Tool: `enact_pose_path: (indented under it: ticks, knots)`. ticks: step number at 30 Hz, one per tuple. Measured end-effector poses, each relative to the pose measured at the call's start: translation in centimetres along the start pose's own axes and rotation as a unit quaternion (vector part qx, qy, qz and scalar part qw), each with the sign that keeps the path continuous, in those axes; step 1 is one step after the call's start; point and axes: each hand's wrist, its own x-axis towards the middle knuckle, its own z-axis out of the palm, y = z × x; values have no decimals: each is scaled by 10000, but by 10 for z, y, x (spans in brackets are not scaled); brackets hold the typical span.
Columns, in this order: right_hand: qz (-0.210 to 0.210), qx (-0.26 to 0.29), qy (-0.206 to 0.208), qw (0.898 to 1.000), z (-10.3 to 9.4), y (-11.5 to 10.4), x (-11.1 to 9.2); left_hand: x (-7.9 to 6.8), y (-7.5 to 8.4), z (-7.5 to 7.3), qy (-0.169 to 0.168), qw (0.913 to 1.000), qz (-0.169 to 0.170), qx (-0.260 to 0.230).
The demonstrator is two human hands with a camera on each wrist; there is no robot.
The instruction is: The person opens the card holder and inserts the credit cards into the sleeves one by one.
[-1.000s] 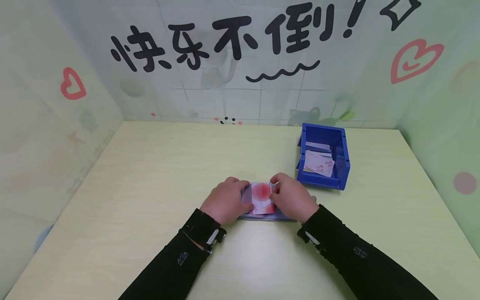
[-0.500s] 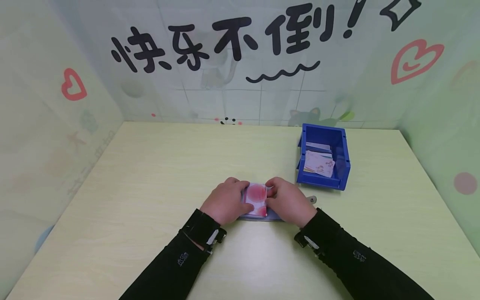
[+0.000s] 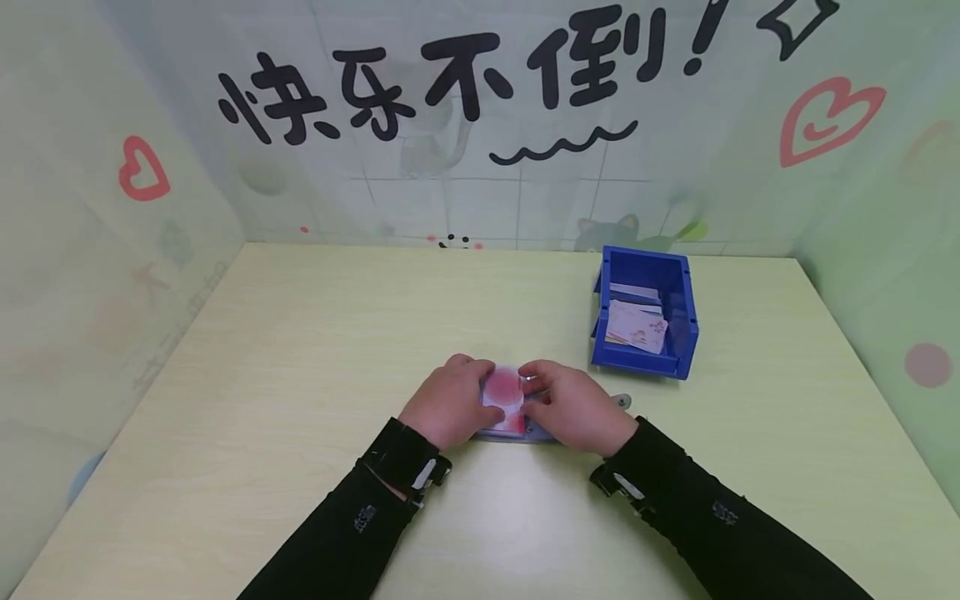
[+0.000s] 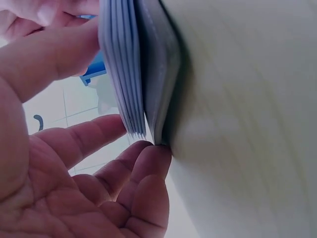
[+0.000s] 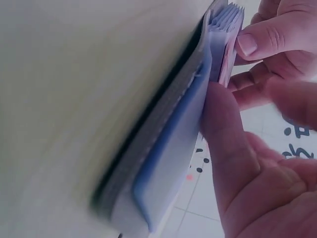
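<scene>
A small greyish-blue card holder [image 3: 538, 434] lies opened on the table in the head view, with a pink and white card [image 3: 502, 387] on its left side. My left hand [image 3: 445, 406] grips that side, thumb on top near the card's lower left. In the left wrist view its fingers reach the far edge of the stacked sleeves [image 4: 120, 64] and the cover [image 4: 162, 64]. My right hand [image 3: 576, 410] has curled fingers and thumb at the card's right edge. The right wrist view shows its thumb [image 5: 223, 124] against the sleeve side, above the holder's other cover flap [image 5: 171, 163].
A blue bin [image 3: 684, 354] holding several cards [image 3: 636, 327] stands beyond my right hand. The holder's strap tab [image 3: 622, 401] sticks out to the right, beside that hand. Printed cloth walls [image 3: 315, 200] rise around the table [image 3: 300, 350].
The card has slid left over the holder's left side, and my right hand has moved left with it. More of the strap tab shows now. My left hand stays in place.
</scene>
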Motion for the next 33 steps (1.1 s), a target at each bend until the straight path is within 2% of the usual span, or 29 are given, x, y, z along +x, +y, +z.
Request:
enact_pose_path:
  ticks: [5, 9, 17, 21, 25, 28, 31, 33]
  knots:
    - [-391, 322, -330, 9982, -1, 4, -5, 0, -3, -1, 44, 9996, -144, -235]
    - [-557, 223, -490, 9970, 0, 7, -8, 3, -7, 1, 194, 9973, -298, -642]
    - [-816, -170, -808, 9932, 2, 6, -14, 8, -12, -2, 249, 9836, -736, -1626]
    - [-982, -255, -975, 9900, 2, 5, -16, 9, -11, -2, 165, 9798, -621, -1895]
    - [-1098, -225, -1100, 9876, 4, 6, -16, 8, -9, -2, 86, 9811, -470, -1875]
    - [-1016, -395, -755, 9912, 4, 8, -18, 6, -7, -3, 156, 9804, -465, -1909]
    - [-870, -875, 24, 9923, -1, 11, -19, 5, -6, -5, 292, 9792, -609, -1912]
    - [-725, -1270, 507, 9880, -6, 13, -20, 5, -6, -8, 416, 9785, -718, -1886]
